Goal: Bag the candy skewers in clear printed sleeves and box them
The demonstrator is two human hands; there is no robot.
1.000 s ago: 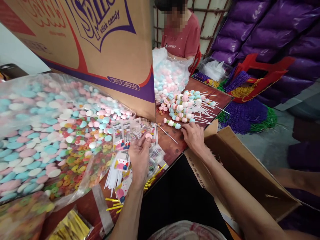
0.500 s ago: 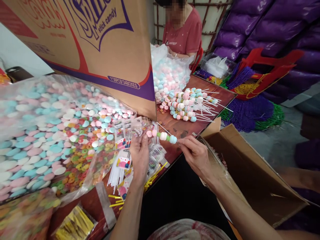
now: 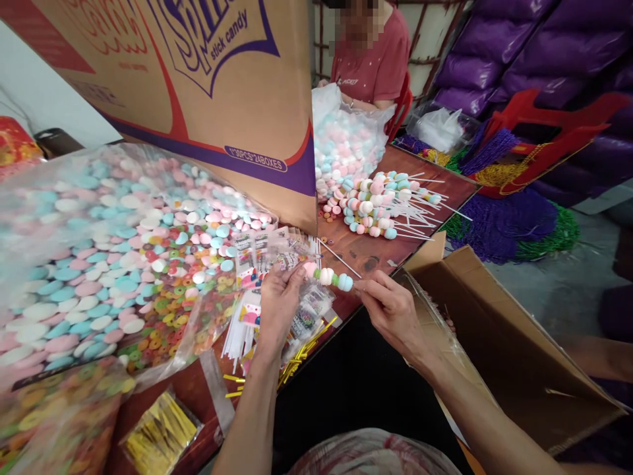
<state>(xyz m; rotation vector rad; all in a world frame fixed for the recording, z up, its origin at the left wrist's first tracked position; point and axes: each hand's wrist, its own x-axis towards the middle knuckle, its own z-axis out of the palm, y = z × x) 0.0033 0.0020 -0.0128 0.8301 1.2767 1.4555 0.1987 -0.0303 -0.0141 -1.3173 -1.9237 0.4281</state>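
Observation:
A candy skewer (image 3: 326,276) with pink, white, green and blue pieces is held level between my hands. My left hand (image 3: 280,300) is closed around its pink end, the fingers partly covering the candy there. At the blue end, my right hand (image 3: 390,307) pinches what looks like the thin stick. Below my left hand lie printed clear wrappers (image 3: 309,310), white sticks (image 3: 237,336) and yellow twist ties (image 3: 301,356). Finished-looking candy skewers (image 3: 376,204) are piled further back on the table, their white sticks pointing right.
A large bag of pastel candies (image 3: 89,284) and gummy rings covers the left. A tall carton (image 3: 237,119) stands behind it. An opened cardboard box (image 3: 494,343) is at my right. Across the table sits a person (image 3: 370,66) behind another candy bag (image 3: 349,145).
The view has shifted slightly, so the surroundings appear further right. My left hand now covers more of the skewer's pink end. My right hand keeps its pinch at the blue end.

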